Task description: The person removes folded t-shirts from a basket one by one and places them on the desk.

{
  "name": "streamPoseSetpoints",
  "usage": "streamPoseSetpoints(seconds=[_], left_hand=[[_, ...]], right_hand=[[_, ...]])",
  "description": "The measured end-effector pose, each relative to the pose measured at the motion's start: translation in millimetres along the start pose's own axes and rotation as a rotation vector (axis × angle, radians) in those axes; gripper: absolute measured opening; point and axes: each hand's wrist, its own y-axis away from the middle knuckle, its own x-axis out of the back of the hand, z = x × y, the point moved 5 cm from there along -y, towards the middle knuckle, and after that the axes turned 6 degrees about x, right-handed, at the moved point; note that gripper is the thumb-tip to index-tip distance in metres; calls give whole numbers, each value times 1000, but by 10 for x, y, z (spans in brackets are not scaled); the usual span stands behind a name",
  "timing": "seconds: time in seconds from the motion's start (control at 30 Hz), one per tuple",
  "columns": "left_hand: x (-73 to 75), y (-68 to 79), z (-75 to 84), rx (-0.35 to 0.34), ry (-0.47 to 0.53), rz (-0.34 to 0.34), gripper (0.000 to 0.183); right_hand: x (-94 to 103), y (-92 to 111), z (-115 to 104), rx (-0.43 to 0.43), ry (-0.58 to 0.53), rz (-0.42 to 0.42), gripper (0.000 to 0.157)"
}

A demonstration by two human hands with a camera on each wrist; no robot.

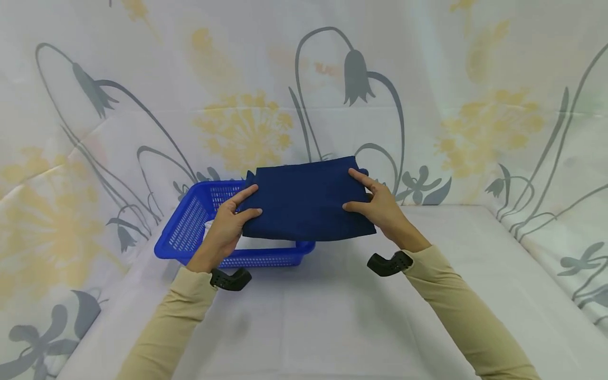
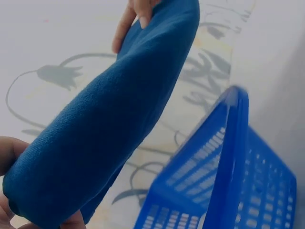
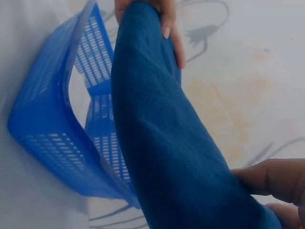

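Note:
A folded navy-blue cloth (image 1: 306,203) is held up in the air between both hands, its broad side toward the head view. My left hand (image 1: 225,224) grips its left end, thumb and index finger on the near face. At the other end my right hand (image 1: 383,211) grips it the same way, the remaining fingers hidden behind the cloth. In the left wrist view the cloth (image 2: 105,119) shows edge-on as a thick fold. The right wrist view also shows the fold of cloth (image 3: 162,119) stretching from one hand to the other.
Behind and below the cloth, left of centre, a blue perforated plastic basket (image 1: 180,232) stands on the white-covered table (image 1: 323,316). Something white (image 1: 261,243) lies inside it, partly hidden. A flower-patterned curtain (image 1: 423,53) hangs along the back and sides.

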Motion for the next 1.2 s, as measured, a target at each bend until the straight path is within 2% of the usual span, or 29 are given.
streamPoseSetpoints(seconds=[0.6, 0.97, 1.2], left_hand=[[-591, -215, -183, -34, 104, 8, 59], [-960, -293, -303, -46, 88, 10, 59], [-1145, -328, -380, -53, 51, 16, 59]], right_hand=[[530, 289, 39, -17, -53, 66, 83], [858, 440, 128, -48, -31, 125, 85], [1050, 512, 156, -37, -26, 106, 83]])
